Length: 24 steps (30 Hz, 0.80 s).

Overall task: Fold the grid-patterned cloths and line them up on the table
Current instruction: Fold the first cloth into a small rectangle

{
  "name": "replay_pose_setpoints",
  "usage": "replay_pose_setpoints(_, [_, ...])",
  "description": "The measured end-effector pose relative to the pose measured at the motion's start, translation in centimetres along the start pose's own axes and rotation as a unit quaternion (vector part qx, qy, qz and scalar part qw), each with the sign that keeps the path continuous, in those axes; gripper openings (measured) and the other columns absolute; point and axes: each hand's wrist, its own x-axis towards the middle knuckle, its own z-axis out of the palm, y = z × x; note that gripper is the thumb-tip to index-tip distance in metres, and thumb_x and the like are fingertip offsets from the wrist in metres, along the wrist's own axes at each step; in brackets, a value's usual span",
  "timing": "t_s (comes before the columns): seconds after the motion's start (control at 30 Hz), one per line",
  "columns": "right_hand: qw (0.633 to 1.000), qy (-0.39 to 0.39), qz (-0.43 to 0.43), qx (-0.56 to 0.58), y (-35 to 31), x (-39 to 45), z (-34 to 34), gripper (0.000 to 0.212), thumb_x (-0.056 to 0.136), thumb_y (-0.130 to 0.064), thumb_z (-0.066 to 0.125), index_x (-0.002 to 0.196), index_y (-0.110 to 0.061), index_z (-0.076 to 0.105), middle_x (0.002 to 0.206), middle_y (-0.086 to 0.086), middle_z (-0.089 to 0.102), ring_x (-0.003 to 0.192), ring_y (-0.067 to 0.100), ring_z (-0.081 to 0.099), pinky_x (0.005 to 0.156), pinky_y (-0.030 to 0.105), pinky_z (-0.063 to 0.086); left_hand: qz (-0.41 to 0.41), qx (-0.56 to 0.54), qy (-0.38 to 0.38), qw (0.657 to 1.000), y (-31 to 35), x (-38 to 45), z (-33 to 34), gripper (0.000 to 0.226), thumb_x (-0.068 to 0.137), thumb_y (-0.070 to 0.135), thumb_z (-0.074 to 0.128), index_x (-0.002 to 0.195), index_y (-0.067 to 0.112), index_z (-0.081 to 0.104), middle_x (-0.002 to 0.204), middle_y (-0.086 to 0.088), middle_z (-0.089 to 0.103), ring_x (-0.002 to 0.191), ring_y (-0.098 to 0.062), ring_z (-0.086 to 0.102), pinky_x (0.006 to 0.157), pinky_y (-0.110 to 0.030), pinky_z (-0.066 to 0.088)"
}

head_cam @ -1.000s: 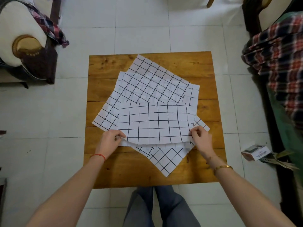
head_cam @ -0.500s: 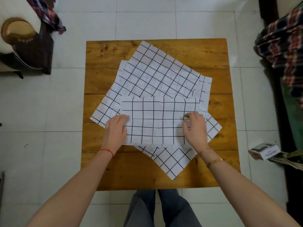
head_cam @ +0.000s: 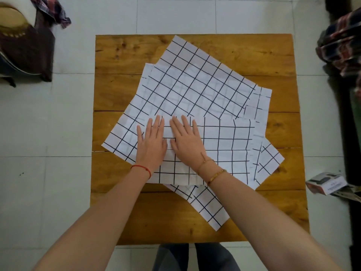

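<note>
Fingers (head_cam: 156, 124) of both your hands: straight, slightly spread, gripping nothing, lying flat on the folded cloth (head_cam: 220, 149).

Left hand (head_cam: 151, 145): palm down at the folded cloth's left end, little finger at or just over its left edge.

Right hand (head_cam: 186, 142): palm down just beside the left hand, thumbs nearly touching; the nearer hand to the uncovered stretch.

Folded cloth: white with black grid, a wide rectangle, long axis running left to right across the table (head_cam: 254, 49). It sits near the table's centre, on top of the other cloths. Most of its length lies to the right of your fingers.

Loose cloths (head_cam: 195, 83): at least two, unfolded, skewed under the folded cloth, corners reaching toward the table's far edge and near edge; exact count cannot be told.

Table: square wooden planks, bare wood showing at all four corners.

Judgement: a first fold is made and being pressed flat. A second fold likely turns on the right end, so your right hand is better placed to reach it.
</note>
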Motion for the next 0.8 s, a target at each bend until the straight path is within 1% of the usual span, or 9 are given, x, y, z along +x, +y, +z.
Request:
replay_pose_setpoints(0.13, [1.0,0.009,0.006,-0.021,0.3,-0.5,0.8,0.06,0.1,-0.04,0.025,0.152,-0.011,0.014,0.16,0.005,0.011,0.147,0.03,0.009,0.116,0.055,0.011,0.009,0.012,0.002,1.0,-0.7,-0.3,0.5,0.065,0.1,0.034,0.033,0.155,0.013,0.005,0.163,-0.005,0.004,0.15,-0.024,0.003,0.116,-0.06,0.012])
replay_pose_setpoints(0.3, [0.999,0.042,0.012,-0.019,0.7,-0.8,0.6,0.061,0.1,-0.042,0.03,0.151,-0.01,0.021,0.158,0.007,0.02,0.145,0.031,0.017,0.116,0.054,0.015,0.017,0.011,-0.002,1.0,-0.7,-0.2,0.3,0.066,0.099,0.036,0.035,0.155,0.014,0.007,0.163,-0.004,0.005,0.15,-0.025,0.004,0.116,-0.061,0.011])
replay_pose_setpoints(0.5, [0.998,0.035,0.012,-0.053,1.8,-1.5,0.5,0.06,0.102,-0.043,0.019,0.152,-0.01,0.014,0.16,0.005,0.014,0.147,0.03,0.002,0.115,0.057,0.007,0.007,0.015,-0.006,1.0,-0.6,0.0,0.1,0.067,0.097,0.038,0.037,0.155,0.016,0.011,0.163,-0.003,0.009,0.149,-0.03,0.007,0.115,-0.063,0.011])
replay_pose_setpoints(0.57, [0.997,0.038,0.03,-0.065,2.9,-2.1,0.5,0.061,0.102,-0.044,0.018,0.152,-0.011,0.013,0.16,0.005,0.013,0.148,0.03,-0.001,0.115,0.058,0.006,0.002,0.016,-0.007,1.0,-0.5,0.0,0.0,0.067,0.097,0.039,0.038,0.155,0.016,0.013,0.163,-0.003,0.01,0.149,-0.032,0.007,0.114,-0.064,0.011])
replay_pose_setpoints(0.8, [0.986,0.05,0.141,-0.072,9.2,-5.4,0.2,0.063,0.1,-0.049,0.016,0.153,-0.014,0.008,0.161,0.0,0.007,0.148,0.027,-0.005,0.116,0.059,0.0,-0.009,0.038,-0.018,0.999,-0.1,0.0,-0.2,0.068,0.096,0.039,0.035,0.155,0.016,0.011,0.163,-0.002,0.009,0.148,-0.034,0.007,0.114,-0.064,0.009])
